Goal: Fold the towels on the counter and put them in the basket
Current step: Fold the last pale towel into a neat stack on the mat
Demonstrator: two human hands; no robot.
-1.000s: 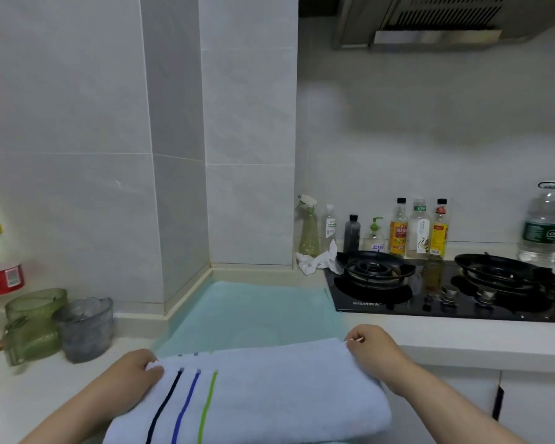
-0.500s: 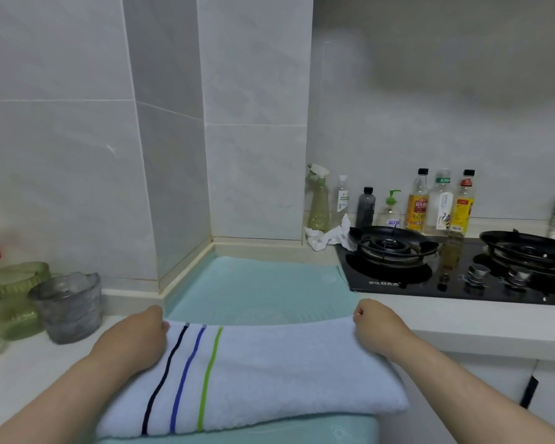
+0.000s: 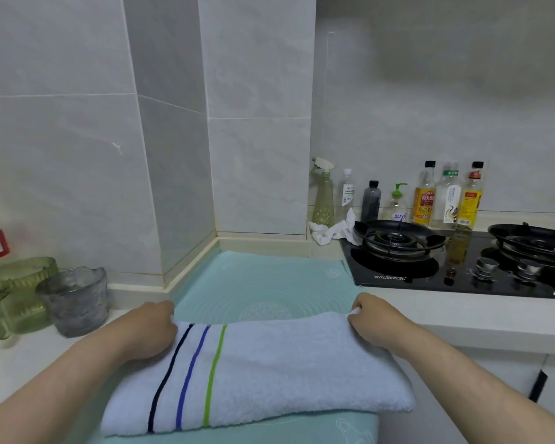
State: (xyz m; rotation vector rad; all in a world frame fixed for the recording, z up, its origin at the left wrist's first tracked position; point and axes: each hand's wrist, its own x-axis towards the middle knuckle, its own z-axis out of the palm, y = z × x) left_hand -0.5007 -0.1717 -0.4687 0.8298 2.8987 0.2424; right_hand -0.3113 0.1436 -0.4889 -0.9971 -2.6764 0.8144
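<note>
Gripping one three-striped towel (image 3: pixel 269 370) — front edge of the worktop (image 3: pixel 481 318).
Left hand (image 3: pixel 148 328) and right hand (image 3: pixel 375 318) each pinch one far corner.

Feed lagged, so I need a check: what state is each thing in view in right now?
towel: folded over, lying flat on the mat, far corners held.
left hand: grips the towel's far left corner.
right hand: pinches the towel's far right corner.
mat: spread flat under the towel.
stove: no flame showing.
grey cup: upright.
spray bottle: upright.
</note>
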